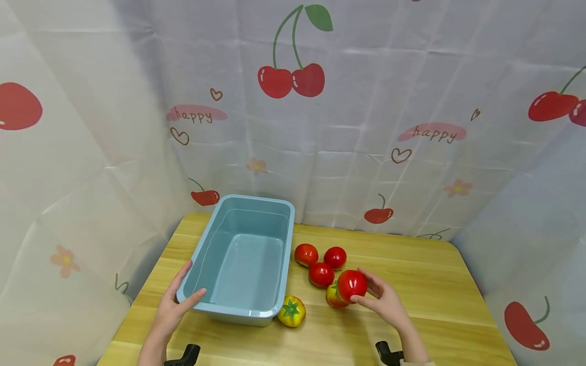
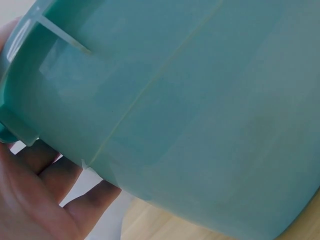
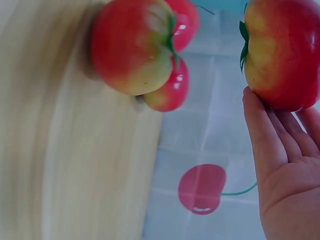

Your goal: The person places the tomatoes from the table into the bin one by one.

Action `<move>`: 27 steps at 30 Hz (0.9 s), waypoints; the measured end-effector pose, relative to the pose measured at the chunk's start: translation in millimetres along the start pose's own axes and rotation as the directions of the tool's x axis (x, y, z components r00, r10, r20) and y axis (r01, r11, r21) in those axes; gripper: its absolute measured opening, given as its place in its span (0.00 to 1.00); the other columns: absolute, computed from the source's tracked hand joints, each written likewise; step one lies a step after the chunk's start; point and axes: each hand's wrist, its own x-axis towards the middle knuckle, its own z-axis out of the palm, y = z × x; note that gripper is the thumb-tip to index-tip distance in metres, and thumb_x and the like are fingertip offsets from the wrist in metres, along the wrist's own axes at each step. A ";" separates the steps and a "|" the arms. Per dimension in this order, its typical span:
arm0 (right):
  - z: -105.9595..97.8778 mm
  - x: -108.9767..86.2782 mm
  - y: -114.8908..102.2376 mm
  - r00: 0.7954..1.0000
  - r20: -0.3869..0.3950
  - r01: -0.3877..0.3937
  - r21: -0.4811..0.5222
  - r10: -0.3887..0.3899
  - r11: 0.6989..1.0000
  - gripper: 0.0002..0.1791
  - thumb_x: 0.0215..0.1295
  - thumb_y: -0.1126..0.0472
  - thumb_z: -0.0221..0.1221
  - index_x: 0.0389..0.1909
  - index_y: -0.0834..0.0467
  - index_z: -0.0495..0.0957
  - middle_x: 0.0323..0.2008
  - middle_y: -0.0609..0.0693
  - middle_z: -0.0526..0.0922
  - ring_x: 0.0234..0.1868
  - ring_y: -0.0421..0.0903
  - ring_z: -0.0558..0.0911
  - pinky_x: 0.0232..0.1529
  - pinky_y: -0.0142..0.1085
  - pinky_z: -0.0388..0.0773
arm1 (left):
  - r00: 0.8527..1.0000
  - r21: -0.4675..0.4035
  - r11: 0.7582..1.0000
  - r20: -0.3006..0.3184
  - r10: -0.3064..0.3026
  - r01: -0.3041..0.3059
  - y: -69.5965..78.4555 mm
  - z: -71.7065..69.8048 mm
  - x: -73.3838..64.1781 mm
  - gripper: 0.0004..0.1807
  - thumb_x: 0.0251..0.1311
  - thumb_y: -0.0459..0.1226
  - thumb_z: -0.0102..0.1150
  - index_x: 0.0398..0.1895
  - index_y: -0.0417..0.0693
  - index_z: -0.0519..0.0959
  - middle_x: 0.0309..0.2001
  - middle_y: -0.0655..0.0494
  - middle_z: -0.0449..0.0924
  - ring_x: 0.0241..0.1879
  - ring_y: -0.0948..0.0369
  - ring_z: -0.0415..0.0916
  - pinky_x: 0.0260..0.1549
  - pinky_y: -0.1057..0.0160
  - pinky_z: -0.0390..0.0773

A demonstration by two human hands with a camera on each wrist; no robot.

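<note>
A light blue plastic bin (image 1: 251,274) stands on the left of the table, its visible inside bare. At its near left corner my left hand (image 1: 167,315) grips the rim, thumb over the front edge and fingers along the side; the left wrist view shows the bin's outer wall (image 2: 190,120) beside that hand. A red tomato (image 1: 351,285) with a yellow, leafy end is pinched between the thumb and fingers of my right hand (image 1: 384,302). It is held above the table, partly covering a yellow-red tomato (image 1: 334,296) behind it.
Three red tomatoes (image 1: 321,274) cluster right of the bin. Another yellow tomato (image 1: 292,311) with a green star-shaped top sits against the bin's near right corner. Behind the wooden table (image 1: 412,264) hangs a white curtain (image 1: 339,132) printed with cherries.
</note>
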 end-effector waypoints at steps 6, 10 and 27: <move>1.8 8.0 -14.5 1.000 0.026 0.012 0.006 -0.012 1.000 0.39 0.51 0.60 0.70 0.64 0.61 0.66 0.63 0.59 0.68 0.61 0.56 0.70 0.55 0.33 0.69 | 1.000 0.011 1.000 0.005 -0.005 0.005 1.0 -0.8 -0.1 0.43 0.59 0.39 0.62 0.74 0.63 0.50 0.74 0.50 0.39 0.69 0.42 0.43 0.41 0.80 0.65; 4.4 12.4 -23.0 0.999 0.034 0.015 -0.010 -0.014 1.000 0.39 0.51 0.58 0.70 0.65 0.59 0.66 0.63 0.58 0.68 0.61 0.55 0.70 0.56 0.39 0.69 | 1.000 0.012 1.000 0.004 0.004 -0.004 1.0 -0.4 -0.2 0.44 0.59 0.39 0.63 0.74 0.61 0.50 0.74 0.49 0.40 0.68 0.43 0.44 0.42 0.80 0.65; 20.1 31.6 -52.2 0.994 0.085 0.064 -0.019 -0.062 0.998 0.38 0.51 0.57 0.70 0.65 0.55 0.67 0.63 0.56 0.68 0.60 0.55 0.71 0.55 0.43 0.69 | 1.000 0.010 1.000 0.006 0.008 -0.008 0.1 -0.5 -0.1 0.43 0.59 0.38 0.62 0.74 0.61 0.49 0.74 0.48 0.39 0.68 0.42 0.44 0.42 0.80 0.65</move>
